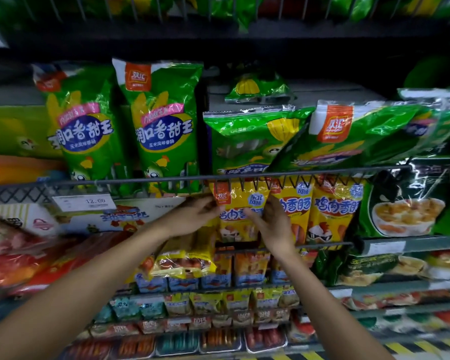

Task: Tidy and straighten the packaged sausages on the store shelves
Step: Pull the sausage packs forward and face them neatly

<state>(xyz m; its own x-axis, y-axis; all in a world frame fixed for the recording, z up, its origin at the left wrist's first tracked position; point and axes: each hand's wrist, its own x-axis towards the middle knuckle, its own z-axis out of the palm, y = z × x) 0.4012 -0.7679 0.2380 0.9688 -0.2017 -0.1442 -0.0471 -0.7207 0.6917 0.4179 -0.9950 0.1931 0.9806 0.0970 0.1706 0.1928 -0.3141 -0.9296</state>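
Packaged sausages in glossy yellow plastic bags (238, 211) stand in a row on the middle wire shelf (283, 246), just under the rail of the shelf above, and the leftmost bag of that row is the one being worked on. The left hand (195, 213) reaches to the bag's upper left corner, fingers curled at the edge by its orange label, apparently pinching it. The right hand (272, 222) lies against the bag's right side with the fingers fairly straight, pressing on the film between this bag and the next yellow bag (294, 206); whether the thumb hooks behind the bag I cannot tell. The two hands sit apart, one at each side of the same pack.

The step in hand looks like squaring this front bag upright and in line with its neighbours. Next it probably needs a nudge back against the row so its face sits flush, with both edges steadied so the slippery film does not buckle.

Work remains on the shelf above: two tall green corn-flavour sausage bags (164, 123) stand upright at the left, but a similar green bag (361, 133) to the right lies tilted across another, so it likely needs lifting and standing straight afterwards.
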